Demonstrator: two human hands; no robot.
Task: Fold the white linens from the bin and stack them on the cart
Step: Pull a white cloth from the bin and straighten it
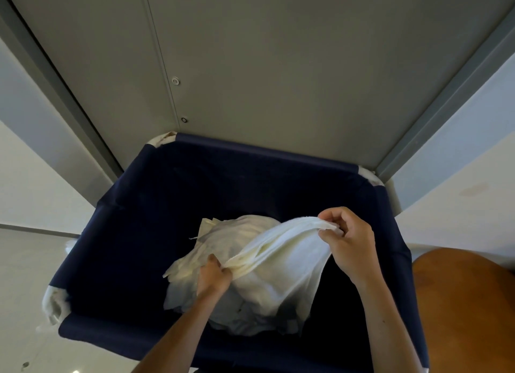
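A dark blue fabric bin (133, 233) fills the lower middle of the head view. Inside it lies a heap of white linens (237, 239). One white linen (281, 250) is stretched above the heap between both hands. My left hand (213, 278) grips its bunched lower end, fingers curled round the cloth. My right hand (348, 239) pinches its upper edge near the bin's right side. The bottom of the bin under the heap is hidden. No cart is in view.
A grey panelled door or wall (264, 66) stands right behind the bin. Pale floor (28, 289) lies to the left. An orange-brown rounded surface (468, 311) sits at the lower right, beside the bin's right edge.
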